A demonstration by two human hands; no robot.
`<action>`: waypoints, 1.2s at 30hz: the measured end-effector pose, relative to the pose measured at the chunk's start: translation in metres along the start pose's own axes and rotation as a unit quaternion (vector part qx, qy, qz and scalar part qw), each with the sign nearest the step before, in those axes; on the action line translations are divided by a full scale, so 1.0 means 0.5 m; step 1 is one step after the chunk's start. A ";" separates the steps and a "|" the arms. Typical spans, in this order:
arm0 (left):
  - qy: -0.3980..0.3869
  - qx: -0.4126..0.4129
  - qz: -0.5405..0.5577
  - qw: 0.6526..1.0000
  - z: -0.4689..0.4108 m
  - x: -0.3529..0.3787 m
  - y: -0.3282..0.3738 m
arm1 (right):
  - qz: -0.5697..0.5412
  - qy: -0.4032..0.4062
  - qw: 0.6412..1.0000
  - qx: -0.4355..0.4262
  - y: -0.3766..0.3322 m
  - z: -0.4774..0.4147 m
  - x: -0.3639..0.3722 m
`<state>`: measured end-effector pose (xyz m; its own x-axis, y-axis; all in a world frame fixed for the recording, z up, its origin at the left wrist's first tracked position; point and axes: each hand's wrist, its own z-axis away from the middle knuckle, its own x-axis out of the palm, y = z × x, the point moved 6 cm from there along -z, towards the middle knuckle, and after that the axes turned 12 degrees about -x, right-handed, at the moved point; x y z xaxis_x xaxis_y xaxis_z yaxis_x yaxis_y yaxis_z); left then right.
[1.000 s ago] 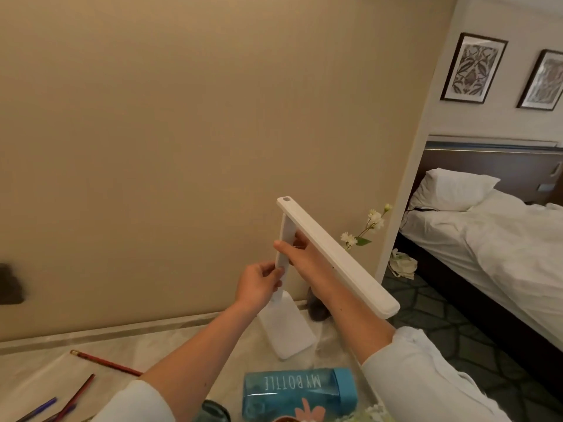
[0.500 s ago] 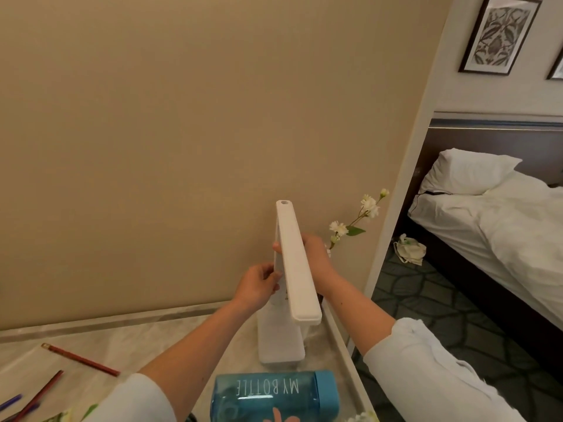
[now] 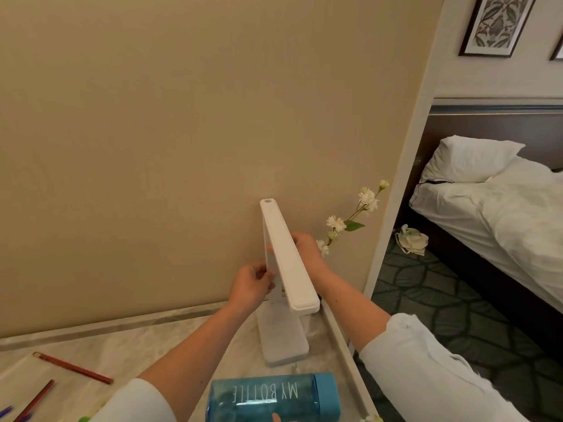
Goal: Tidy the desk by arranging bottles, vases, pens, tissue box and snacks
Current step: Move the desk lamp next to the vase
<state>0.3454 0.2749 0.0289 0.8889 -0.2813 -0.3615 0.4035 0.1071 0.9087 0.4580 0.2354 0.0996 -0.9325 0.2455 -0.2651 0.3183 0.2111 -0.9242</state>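
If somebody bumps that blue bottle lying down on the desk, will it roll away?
Probably only a little. The blue bottle lies on its side and its body looks flat-sided rather than round, so it would more likely slide or rock. It sits close to the desk's right edge, so a hard bump might push it off. The plastic looks smooth, perhaps slippery.

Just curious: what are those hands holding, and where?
A white folding desk lamp: left hand on its upright stem, right hand behind its folded-down light bar.

A beige wall (image 3: 152, 132) rises behind the marble worktop (image 3: 137, 345). Right, a white-sheeted bed (image 3: 502, 214) stands on dark patterned carpet (image 3: 441, 315) under framed prints (image 3: 493, 22).
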 end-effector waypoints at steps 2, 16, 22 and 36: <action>0.005 -0.001 0.001 1.000 -0.008 0.003 -0.005 | -0.013 0.002 1.000 0.005 0.006 -0.001 -0.001; -0.031 -0.015 0.024 0.999 -0.021 0.011 -0.007 | 0.001 0.041 0.999 -0.021 0.003 0.009 -0.004; -0.029 -0.007 0.007 1.000 -0.027 0.012 -0.008 | 0.006 0.049 0.999 -0.015 0.007 0.007 -0.006; -0.045 -0.042 0.017 0.998 -0.008 -0.001 -0.011 | 0.037 0.069 0.997 -0.002 0.001 0.051 -0.019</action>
<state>0.3433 0.2781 0.0231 0.8810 -0.3596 -0.3074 0.3937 0.1972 0.8978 0.4627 0.2088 0.0946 -0.8739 0.3882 -0.2924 0.3870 0.1919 -0.9019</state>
